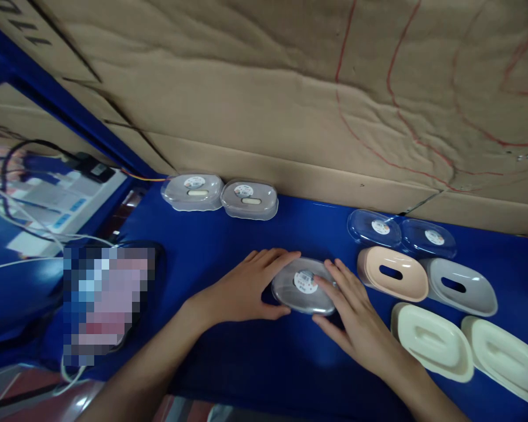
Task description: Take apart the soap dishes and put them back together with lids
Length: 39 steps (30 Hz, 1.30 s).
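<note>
A grey oval box with a clear lid and a round white sticker [303,288] lies on the blue table [229,357] in front of me. My left hand [246,287] cups its left side, fingers curved along the rim and thumb at the front edge. On the right side my right hand [352,316] presses its fingers over the lid and its thumb against the front. Both hands grip the box between them.
Two closed grey boxes [220,196] stand at the back by the cardboard wall [290,88]. To the right lie two clear lids [400,234], a pink tray [393,273], a grey tray [462,287] and two cream trays [466,346]. Cables and a blurred patch sit left.
</note>
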{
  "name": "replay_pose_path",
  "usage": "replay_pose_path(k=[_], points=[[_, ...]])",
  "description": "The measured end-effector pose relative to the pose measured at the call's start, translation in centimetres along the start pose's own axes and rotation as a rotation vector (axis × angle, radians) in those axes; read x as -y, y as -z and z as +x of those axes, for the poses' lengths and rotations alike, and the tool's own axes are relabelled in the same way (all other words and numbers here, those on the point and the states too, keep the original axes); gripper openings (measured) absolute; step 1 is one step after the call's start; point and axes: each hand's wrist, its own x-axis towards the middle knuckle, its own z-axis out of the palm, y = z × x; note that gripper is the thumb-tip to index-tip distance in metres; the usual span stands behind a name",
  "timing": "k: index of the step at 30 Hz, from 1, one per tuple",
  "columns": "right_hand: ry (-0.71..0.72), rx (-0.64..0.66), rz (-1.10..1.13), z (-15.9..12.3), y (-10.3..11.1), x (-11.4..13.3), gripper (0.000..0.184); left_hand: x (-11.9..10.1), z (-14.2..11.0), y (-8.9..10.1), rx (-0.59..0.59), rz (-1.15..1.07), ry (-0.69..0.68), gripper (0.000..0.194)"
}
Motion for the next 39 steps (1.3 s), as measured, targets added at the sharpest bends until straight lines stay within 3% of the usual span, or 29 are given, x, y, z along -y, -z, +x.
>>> replay_pose_path(k=[2,6,9,13,17,24,27,33,37,39], points=[[0.002,-0.053,-0.075,0.1,-0.1,0.0,0.067,0.3,0.3,-0.5,-0.113,0.09,-0.023,0.099],[0.054,-0.156,-0.097,0.2,0.8,0.7,0.065,-0.1,0.8,-1.4,-0.339,0.297,-0.161,0.074],[0.13,-0.277,-0.02,0.1,2.2,1.4,0.049,-1.1,1.5,-1.9,-0.376,0.389,-0.252,0.053],[0.194,-0.415,0.142,0.0,3.8,2.2,0.034,-1.8,3.3,-2.2,-0.403,0.567,-0.262,0.031],[0.154,-0.433,0.12,0.1,4.2,2.2,0.024,-1.1,6.0,-1.4,-0.434,0.672,-0.239,0.031],[-0.103,-0.338,-0.095,0.3,3.7,0.2,0.018,0.7,10.1,0.3,-0.485,0.616,-0.171,0.028],[-0.162,-0.334,-0.114,0.2,3.7,-0.1,0.019,1.2,10.7,0.3,-0.506,0.608,-0.144,0.029],[-0.148,-0.312,-0.115,0.3,3.8,-0.2,0.019,1.9,11.1,-0.2,-0.537,0.586,-0.097,0.031],[-0.271,-0.346,-0.184,-0.1,4.7,-1.4,0.02,1.3,10.9,-0.5,-0.535,0.579,-0.078,0.033],[-0.354,-0.354,-0.26,-0.4,4.9,-2.0,0.021,0.3,10.3,-0.9,-0.532,0.573,-0.066,0.045]])
